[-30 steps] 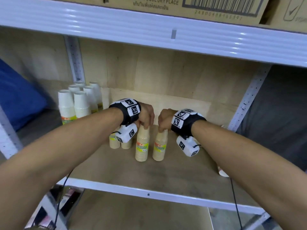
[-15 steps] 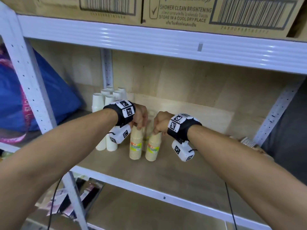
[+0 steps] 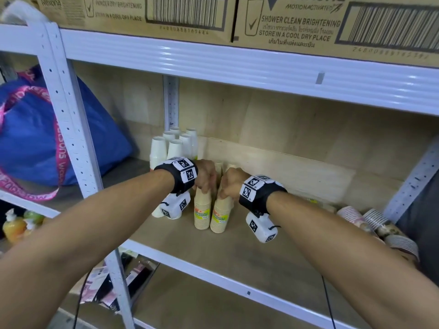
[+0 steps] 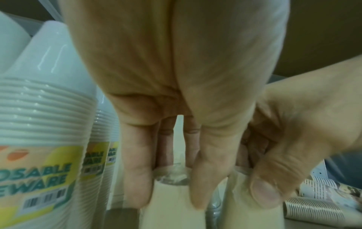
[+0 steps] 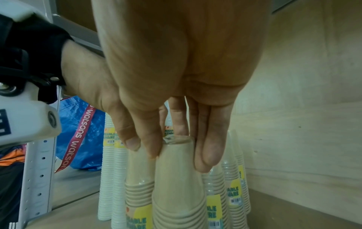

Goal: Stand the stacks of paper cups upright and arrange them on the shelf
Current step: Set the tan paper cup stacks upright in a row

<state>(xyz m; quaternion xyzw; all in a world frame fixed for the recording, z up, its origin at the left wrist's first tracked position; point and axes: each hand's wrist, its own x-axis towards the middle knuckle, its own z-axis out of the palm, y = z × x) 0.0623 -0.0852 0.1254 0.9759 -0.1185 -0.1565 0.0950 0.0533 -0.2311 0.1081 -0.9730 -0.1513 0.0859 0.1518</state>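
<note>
Two tan paper cup stacks stand upright side by side on the wooden shelf (image 3: pixel 273 252). My left hand (image 3: pixel 206 186) grips the top of the left tan stack (image 3: pixel 202 211), fingers curled round it in the left wrist view (image 4: pixel 168 193). My right hand (image 3: pixel 228 188) grips the top of the right tan stack (image 3: pixel 221 216), whose top sits between its fingers (image 5: pixel 176 155). More tan stacks (image 5: pixel 233 178) stand behind them. White cup stacks (image 3: pixel 174 143) stand upright at the back left.
Several patterned cup stacks (image 3: pixel 370 222) lie on their sides at the shelf's right end. A white metal upright (image 3: pixel 71 129) rises at the left, with a blue bag (image 3: pixel 31 138) beyond it. Cardboard boxes (image 3: pixel 297 24) sit on the shelf above.
Both hands keep hold of the tops of the two tan stacks. My head view has swung, so the left upright, the blue bag and the lying cups now show.
</note>
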